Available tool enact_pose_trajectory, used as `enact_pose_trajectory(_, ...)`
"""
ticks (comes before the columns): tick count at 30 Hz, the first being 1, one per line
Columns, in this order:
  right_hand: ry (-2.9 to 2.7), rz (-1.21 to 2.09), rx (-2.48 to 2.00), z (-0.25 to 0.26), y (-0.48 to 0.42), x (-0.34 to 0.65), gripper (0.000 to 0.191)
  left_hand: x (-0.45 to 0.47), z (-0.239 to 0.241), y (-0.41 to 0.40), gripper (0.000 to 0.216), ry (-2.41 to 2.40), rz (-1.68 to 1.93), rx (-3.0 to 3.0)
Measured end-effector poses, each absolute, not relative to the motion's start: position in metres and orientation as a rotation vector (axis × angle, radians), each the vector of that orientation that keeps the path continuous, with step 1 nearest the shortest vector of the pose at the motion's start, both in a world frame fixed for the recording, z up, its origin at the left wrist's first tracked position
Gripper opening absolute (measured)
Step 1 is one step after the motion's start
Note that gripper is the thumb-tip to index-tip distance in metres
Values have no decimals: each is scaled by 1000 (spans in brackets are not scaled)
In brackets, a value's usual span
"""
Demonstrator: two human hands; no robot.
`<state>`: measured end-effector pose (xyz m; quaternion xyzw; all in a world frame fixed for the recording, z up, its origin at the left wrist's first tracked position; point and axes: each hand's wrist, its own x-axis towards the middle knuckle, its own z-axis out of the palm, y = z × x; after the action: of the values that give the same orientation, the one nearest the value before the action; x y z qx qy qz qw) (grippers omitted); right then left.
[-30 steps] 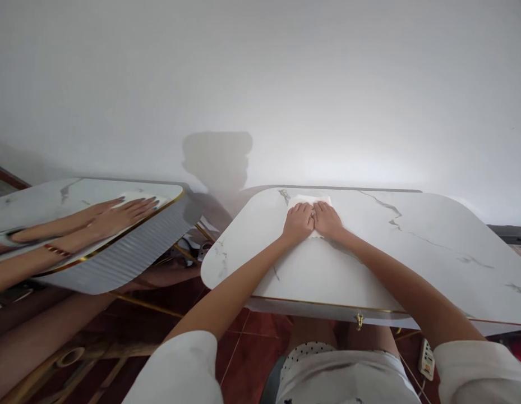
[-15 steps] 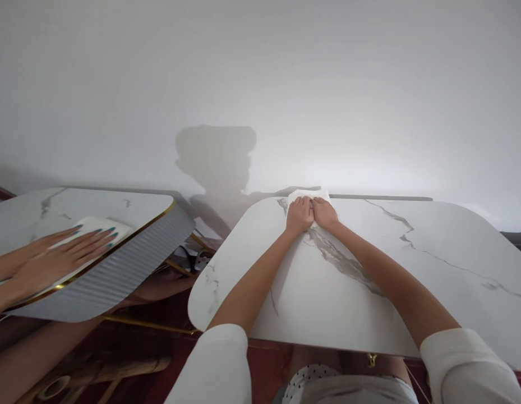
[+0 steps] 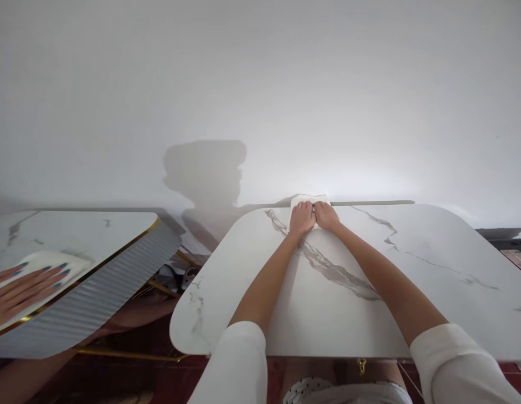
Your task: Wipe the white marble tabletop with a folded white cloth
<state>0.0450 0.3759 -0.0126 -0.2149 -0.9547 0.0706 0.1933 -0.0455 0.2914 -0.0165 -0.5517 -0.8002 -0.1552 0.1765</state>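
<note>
Both my hands press side by side on a white cloth (image 3: 309,198) at the far edge of a white marble-patterned table (image 3: 260,292). My left hand (image 3: 303,217) has its fingers close together and bent over the cloth. Right beside it, thumbs nearly touching, my right hand (image 3: 326,215) grips the cloth the same way. Part of the cloth sticks out past the fingertips toward the wall, and the rest is hidden under my hands.
At left, another person's hand (image 3: 31,292) lies on a second white cloth (image 3: 77,264) on a similar table (image 3: 117,224) with a gold trim and ribbed grey side. The wall (image 3: 327,101) rises behind both tables. A dark object (image 3: 510,244) is at the right.
My hands have slid the cloth a little to the right along the table's far edge. My view has shifted to the right. The other person's hand is further left in view.
</note>
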Motion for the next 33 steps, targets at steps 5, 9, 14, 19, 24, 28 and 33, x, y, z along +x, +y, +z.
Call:
enact_pose_trajectory(5,-2674,175,-647,-15,367,63,32,-33,-22,287,30,-2211,-445,-1629)
enact_pose_trajectory(9,-2661,194,-662,-17,352,84,32,-16,-24,276,34,-2204,-454,-1659)
enact_pose_trajectory(14,-2639,214,-710,-17,323,110,32,4,-27,253,35,-2148,-477,-1726)
enact_pose_trajectory(19,-2640,216,-761,-15,285,131,32,17,-33,222,39,-2104,-514,-1775)
enact_pose_trajectory(24,-2674,155,-719,-14,239,153,31,36,-37,172,41,-2033,-541,-1820)
enact_pose_trajectory(28,-2685,93,-661,-13,201,171,27,57,-35,127,42,-2021,-512,-1818)
enact_pose_trajectory(33,-2676,54,-603,-12,166,192,28,82,-33,88,42,-2101,-490,-1765)
